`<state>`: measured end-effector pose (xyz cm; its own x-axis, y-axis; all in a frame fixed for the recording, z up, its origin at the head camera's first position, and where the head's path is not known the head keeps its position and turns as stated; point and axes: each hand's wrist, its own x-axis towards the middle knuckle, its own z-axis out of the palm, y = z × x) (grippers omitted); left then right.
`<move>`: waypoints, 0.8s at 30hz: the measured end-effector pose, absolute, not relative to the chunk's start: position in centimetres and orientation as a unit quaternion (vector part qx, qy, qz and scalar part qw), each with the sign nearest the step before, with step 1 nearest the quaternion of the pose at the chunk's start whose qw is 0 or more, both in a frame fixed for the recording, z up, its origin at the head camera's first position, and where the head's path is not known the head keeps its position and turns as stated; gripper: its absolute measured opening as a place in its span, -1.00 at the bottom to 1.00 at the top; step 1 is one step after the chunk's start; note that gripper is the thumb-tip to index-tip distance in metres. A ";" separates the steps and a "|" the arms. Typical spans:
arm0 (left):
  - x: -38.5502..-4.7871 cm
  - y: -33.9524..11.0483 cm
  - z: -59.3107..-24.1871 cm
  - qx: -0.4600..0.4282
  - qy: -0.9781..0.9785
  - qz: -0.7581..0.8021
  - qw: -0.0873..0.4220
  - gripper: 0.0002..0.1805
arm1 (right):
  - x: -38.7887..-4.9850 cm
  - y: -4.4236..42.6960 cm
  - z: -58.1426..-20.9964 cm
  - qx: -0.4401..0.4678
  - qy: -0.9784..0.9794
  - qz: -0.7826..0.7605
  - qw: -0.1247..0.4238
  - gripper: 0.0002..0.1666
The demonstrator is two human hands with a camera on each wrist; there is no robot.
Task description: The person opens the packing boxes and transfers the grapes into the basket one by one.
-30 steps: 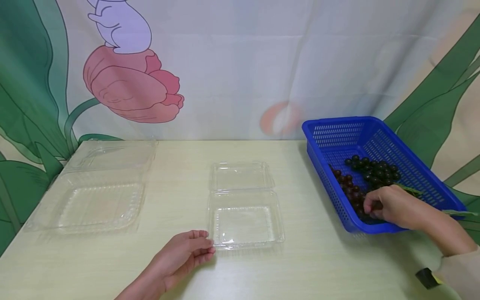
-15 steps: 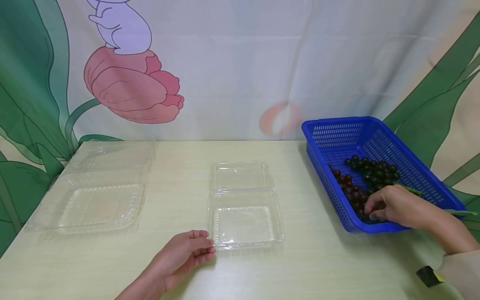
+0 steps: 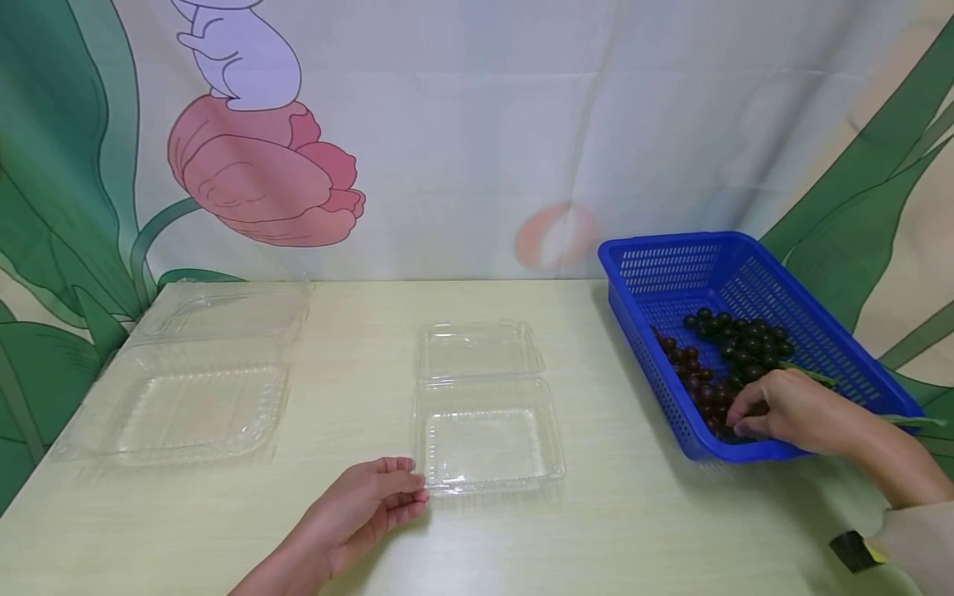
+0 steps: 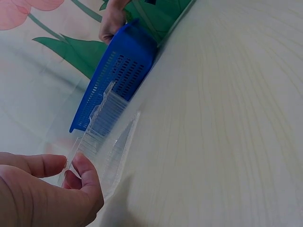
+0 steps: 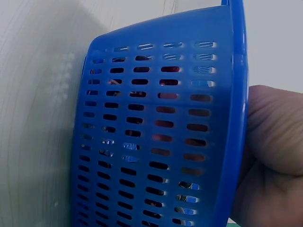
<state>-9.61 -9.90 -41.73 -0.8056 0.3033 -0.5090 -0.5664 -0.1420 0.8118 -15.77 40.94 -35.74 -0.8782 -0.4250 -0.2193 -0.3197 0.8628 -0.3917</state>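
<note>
In the head view my left hand [image 3: 373, 509] pinches the near left corner of a small clear plastic clamshell box [image 3: 488, 439], which lies unfolded on the table. The left wrist view shows thumb and finger [image 4: 85, 172] on its thin rim. My right hand [image 3: 790, 414] reaches over the near side of a blue basket [image 3: 693, 248]. Its curled fingers pinch at a bunch of dark red grapes [image 3: 689, 368]; the fingertips are partly hidden. Dark green grapes [image 3: 749, 343] lie beside them. In the right wrist view, the basket wall [image 5: 142, 109] hides most of the fingers.
A larger clear clamshell box [image 3: 201, 406] lies unfolded at the left of the table. Green stems [image 3: 913, 422] stick out past the basket's right rim. A printed cloth [image 3: 447, 149] hangs along the table's back edge.
My right hand has shifted very slightly to the right within the basket, its fingers still curled at the red grapes. The left hand and both boxes stay put.
</note>
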 end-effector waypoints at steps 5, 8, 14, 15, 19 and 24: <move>-9.6 -9.9 -41.8 -0.113 0.583 0.751 0.289 -0.68 | -15.8 40.9 -35.8 -0.192 0.953 -0.176 0.152 -0.86; -9.6 -9.9 -41.8 -0.114 0.584 0.751 0.287 -0.67 | -15.8 40.9 -35.8 -0.190 0.954 -0.178 0.152 -0.84; -9.6 -9.8 -41.9 -0.116 0.584 0.751 0.285 -0.68 | -15.7 40.9 -35.9 -0.191 0.953 -0.179 0.150 -0.84; -9.6 -9.8 -41.9 -0.116 0.585 0.751 0.284 -0.68 | -15.7 40.9 -35.9 -0.191 0.954 -0.179 0.150 -0.85; -9.6 -9.8 -41.8 -0.120 0.587 0.750 0.282 -0.68 | -15.5 40.8 -35.7 -0.194 0.953 -0.179 0.148 -0.84; -9.6 -9.8 -41.7 -0.121 0.587 0.750 0.279 -0.69 | -15.2 40.6 -35.6 -0.197 0.951 -0.186 0.150 -0.85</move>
<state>-9.64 -9.79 -41.71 -0.8151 0.2758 -0.5095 -0.5609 -0.1554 0.8132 -15.17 40.60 -35.57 -0.8770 -0.4310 -0.2123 -0.3190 0.8528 -0.4134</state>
